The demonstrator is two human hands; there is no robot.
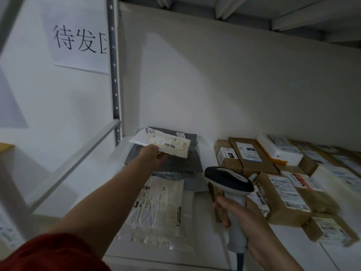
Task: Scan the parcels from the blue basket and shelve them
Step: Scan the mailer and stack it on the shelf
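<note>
Item: flat white parcel point(162, 142), label side up, pinched at its near edge by the left hand point(154, 154) just above the stack of grey bags point(175, 163) at the back left of the shelf point(293, 241); the right hand point(248, 218) was wrapped round the scanner point(230, 184) handle, apart from it. Its long axis ran left to right, roughly along the back wall, with the right end slightly lower. Risk, as judged: held by one edge only, it could droop, or slide forward off the slick, uneven bags if let go carelessly.
</note>
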